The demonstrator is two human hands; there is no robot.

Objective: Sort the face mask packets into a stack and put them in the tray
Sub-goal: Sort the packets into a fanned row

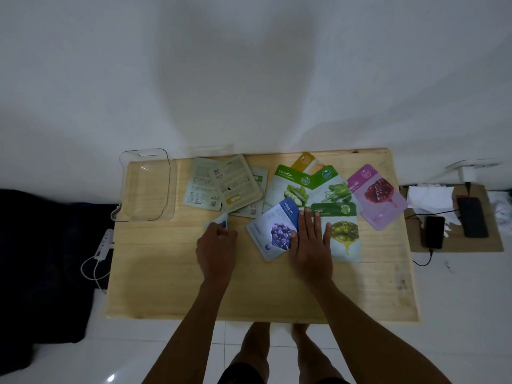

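Observation:
Several face mask packets lie spread on the wooden table (171, 286). My left hand (217, 245) grips a pale packet (220, 219) by its lower edge, mostly hidden under the fingers. My right hand (311, 245) lies flat, fingers apart, across the blueberry packet (273, 234) and the olive packet (343, 236). Behind them are a cucumber packet (288, 187), a second green packet (333, 187), a yellow packet (306, 160) and a purple pomegranate packet (378, 196). Three packets lie face down (235, 184) near the clear plastic tray (144, 187) at the table's back left corner.
A white wall rises right behind the table. Right of the table, a cardboard sheet (454, 242) carries two phones (433, 231) with cables and crumpled tissue. A white power strip (103, 243) with its cord hangs off the left side. My legs stand at the front edge.

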